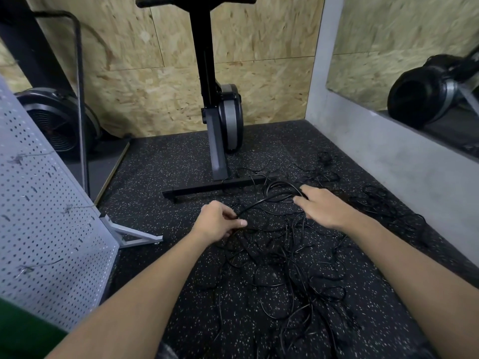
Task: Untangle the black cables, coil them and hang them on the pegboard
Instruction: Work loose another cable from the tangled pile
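- The left hand [219, 224] pinches a thick black cable [260, 201]; the right hand [324, 207] lies over its far loop, grip unclear.
- Tangled black cables [285, 255] sprawl across the middle of the floor [155, 164]; the pegboard [51, 216] stands at its left edge.
- Pulling hard could tighten the knots.

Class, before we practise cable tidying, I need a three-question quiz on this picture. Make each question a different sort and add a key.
1. True or false: the white perforated pegboard stands on the person's right.
2. What does the left hand pinch? A: a thick black cable. B: a metal hook. C: nothing.
3. Fill in: the tangled thin black cables lie on the speckled black rubber ____.
Key: 1 false; 2 A; 3 floor.
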A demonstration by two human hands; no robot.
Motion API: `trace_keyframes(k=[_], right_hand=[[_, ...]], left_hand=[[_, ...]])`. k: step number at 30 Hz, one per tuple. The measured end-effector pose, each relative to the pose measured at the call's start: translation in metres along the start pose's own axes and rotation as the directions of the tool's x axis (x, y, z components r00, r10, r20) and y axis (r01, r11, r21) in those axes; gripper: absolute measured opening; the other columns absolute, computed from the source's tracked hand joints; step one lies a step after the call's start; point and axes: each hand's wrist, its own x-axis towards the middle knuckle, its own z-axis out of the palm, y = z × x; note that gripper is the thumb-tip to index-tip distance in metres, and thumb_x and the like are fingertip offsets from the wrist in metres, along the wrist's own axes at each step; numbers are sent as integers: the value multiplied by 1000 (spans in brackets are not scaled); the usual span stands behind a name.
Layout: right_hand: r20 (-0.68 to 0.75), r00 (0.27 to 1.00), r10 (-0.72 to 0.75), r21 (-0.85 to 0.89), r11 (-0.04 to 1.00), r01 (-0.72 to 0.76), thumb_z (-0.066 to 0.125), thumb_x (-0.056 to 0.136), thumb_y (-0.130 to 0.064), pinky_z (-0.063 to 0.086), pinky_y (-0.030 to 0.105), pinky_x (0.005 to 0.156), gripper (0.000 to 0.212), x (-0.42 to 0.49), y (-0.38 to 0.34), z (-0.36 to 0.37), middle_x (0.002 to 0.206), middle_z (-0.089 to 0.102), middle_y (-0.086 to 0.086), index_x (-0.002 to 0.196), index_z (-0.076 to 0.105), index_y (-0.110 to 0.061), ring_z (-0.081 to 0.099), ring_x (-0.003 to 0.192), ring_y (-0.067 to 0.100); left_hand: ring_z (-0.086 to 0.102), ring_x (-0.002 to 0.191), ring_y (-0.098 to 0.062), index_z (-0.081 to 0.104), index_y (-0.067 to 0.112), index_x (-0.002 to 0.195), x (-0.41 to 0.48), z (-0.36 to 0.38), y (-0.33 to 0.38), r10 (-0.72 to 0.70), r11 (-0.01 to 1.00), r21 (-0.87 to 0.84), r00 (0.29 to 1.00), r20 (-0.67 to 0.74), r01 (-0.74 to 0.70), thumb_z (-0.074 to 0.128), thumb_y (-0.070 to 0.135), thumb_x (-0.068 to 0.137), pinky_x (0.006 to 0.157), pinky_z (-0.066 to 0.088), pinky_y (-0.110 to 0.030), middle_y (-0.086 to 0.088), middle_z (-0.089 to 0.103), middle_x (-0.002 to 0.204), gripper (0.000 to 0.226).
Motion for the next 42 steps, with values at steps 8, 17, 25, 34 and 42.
trace_keyframes(k=[8, 17, 25, 34, 42], right_hand=[[16, 999, -44, 25, 999, 44, 38, 112, -37, 46, 33, 65, 32, -2, 0, 5, 94, 69, 13, 99, 52, -10, 56, 65, 9], [-93, 985, -148, 56, 987, 153, 46, 110, -33, 51, 38, 69, 27, 0, 0, 3, 80, 65, 1, 91, 53, -15, 62, 69, 16], [9, 986, -168, -24, 985, 169, 41, 112, -30, 40, 29, 67, 23, 1, 0, 11, 93, 59, 2, 94, 46, -16, 53, 78, 13], [-234, 972, 10, 120, 993, 19, 46, 110, -29, 41, 36, 58, 26, 5, 1, 20, 86, 61, 13, 97, 51, -8, 53, 64, 22], [-223, 967, 122, 429, 903, -15, 51, 109, -26, 62, 35, 74, 20, 6, -10, 28, 96, 71, 10, 103, 61, -10, 69, 77, 18]], left_hand=[[68, 89, -8, 79, 22, 109, -6, 5, 6, 220, 963, 148, 974, 47, -225, 63, 44, 101, 75, 46, -20, 9, 77, 98, 29], [71, 93, -9, 81, 28, 98, 1, 0, -7, 124, 934, 305, 968, 216, -188, 76, 7, 93, 90, 59, -30, 9, 77, 98, 22], [72, 60, -22, 70, 10, 104, -4, -7, 4, 100, 995, -1, 976, -193, -102, 63, 13, 104, 54, 57, -24, -8, 73, 84, 8], [69, 79, 7, 74, 25, 117, -5, -11, 12, 183, 983, 7, 983, -12, -182, 61, 17, 105, 72, 47, -9, 10, 78, 87, 19], [78, 73, -22, 77, 2, 99, -11, 0, 26, 101, 970, -222, 995, 4, -98, 69, 19, 100, 66, 64, -30, -9, 78, 77, 19]])
